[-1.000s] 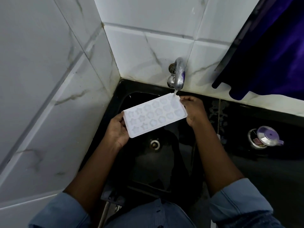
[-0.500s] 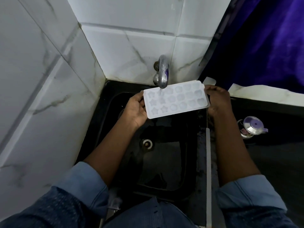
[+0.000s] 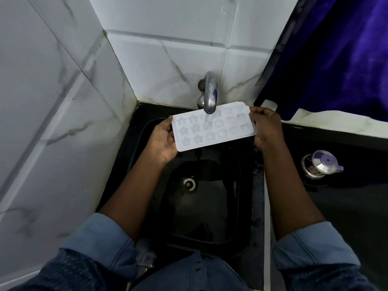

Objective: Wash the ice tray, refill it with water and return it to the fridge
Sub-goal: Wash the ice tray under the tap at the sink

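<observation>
Nearest me, two blue sleeves point(image 3: 98, 244) frame the black sink point(image 3: 210, 217). Its basin lies open beneath the tray, with the drain point(image 3: 189, 183) in the floor. A tiled wall point(image 3: 52, 122) closes off the left edge. A black counter point(image 3: 346, 206) runs right and carries a steel lidded pot point(image 3: 321, 166), well apart from the hands. The left hand point(image 3: 162, 141) is curled round the left short end of the ice tray point(image 3: 212, 128); the right hand point(image 3: 265, 128) pinches the right short end. I see the tray held over the basin, cavities up, with its far edge under the tap point(image 3: 210, 93) spout; I cannot tell whether they touch. A purple cloth point(image 3: 346, 59) hangs far right.
</observation>
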The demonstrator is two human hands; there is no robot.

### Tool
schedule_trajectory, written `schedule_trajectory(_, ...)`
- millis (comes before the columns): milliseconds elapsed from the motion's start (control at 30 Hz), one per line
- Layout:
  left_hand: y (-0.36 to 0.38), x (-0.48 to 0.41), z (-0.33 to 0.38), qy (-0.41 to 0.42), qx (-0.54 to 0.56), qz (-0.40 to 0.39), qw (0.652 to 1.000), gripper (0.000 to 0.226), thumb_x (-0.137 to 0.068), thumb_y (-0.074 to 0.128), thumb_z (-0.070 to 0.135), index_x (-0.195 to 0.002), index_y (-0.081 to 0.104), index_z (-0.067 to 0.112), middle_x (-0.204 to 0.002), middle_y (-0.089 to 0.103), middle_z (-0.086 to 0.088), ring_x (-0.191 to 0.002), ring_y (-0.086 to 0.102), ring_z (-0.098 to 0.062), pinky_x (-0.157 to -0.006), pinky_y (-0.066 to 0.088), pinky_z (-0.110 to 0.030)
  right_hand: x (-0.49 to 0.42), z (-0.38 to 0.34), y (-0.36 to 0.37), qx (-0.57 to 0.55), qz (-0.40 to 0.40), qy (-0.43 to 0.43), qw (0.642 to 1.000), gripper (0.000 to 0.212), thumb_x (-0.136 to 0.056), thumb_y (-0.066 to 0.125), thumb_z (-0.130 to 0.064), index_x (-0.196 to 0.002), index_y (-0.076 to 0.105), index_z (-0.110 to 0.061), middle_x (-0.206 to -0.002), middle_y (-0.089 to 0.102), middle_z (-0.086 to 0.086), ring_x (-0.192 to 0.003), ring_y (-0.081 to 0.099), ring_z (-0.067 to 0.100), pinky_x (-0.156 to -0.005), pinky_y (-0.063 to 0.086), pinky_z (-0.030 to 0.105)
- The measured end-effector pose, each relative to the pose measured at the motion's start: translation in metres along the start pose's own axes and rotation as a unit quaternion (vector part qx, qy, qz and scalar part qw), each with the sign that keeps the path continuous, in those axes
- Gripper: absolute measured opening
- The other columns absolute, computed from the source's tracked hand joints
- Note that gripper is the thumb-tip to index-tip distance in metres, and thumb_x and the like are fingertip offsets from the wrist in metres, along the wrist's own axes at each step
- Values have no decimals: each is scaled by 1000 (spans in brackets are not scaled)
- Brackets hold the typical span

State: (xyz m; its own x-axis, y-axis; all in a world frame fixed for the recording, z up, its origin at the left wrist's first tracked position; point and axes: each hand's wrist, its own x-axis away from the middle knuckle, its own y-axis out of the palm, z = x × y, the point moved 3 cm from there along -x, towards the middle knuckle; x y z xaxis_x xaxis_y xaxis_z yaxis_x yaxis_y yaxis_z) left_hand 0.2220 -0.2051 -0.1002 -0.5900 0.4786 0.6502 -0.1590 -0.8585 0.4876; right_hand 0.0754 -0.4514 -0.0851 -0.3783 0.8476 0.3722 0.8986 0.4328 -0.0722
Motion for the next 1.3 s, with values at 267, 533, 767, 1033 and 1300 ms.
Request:
schedule_trajectory(267,-54,6,38,35,25,50,998,30,-108,53,34,-97,72,13,-93,82,-8,-80,80,-26,-74,63,-44,16,9,64,-35,-94,10,995,26,-89,57,12,-95,74,-7,-96,77,14,-84,73,26,-76,63,39)
schedule_trajectory(533,-88,25,65,55,14,52,997,26,-102,55,24,-103,74,7,-94,82,-11,-81,80,-30,-61,64,-44,36,20,101,-40,-141,18,989,32,-85,55,15,-102,74,-3,-98,77,18,-85,74,35,-75,63,44)
schedule_trajectory(767,-83,35,25,-10,25,3,1000,53,-108,48,51,-121,72,6,-117,78,-17,-101,79,-30,-71,66,-50,42,32,84,85,-97,-90,988,16,-91,65,-4,-103,75,-9,-96,76,4,-85,67,13,-83,52,29)
schedule_trajectory(1033,-63,42,-17,-4,82,8,997,51,-108,46,48,-121,69,4,-108,80,-18,-93,80,-29,-73,65,-47,93,80,97,572,-151,-307,746,81,-106,26,-62,-165,17,-7,-172,10,21,-160,1,38,-123,-16,56)
schedule_trajectory(1300,-72,55,-27,-15,54,44,997,54,-107,53,49,-130,66,3,-107,79,-14,-86,80,-24,-72,67,-41,176,105,128,540,-379,-446,605,80,-105,17,-59,-167,4,-10,-175,-1,10,-161,-8,24,-130,-5,40)
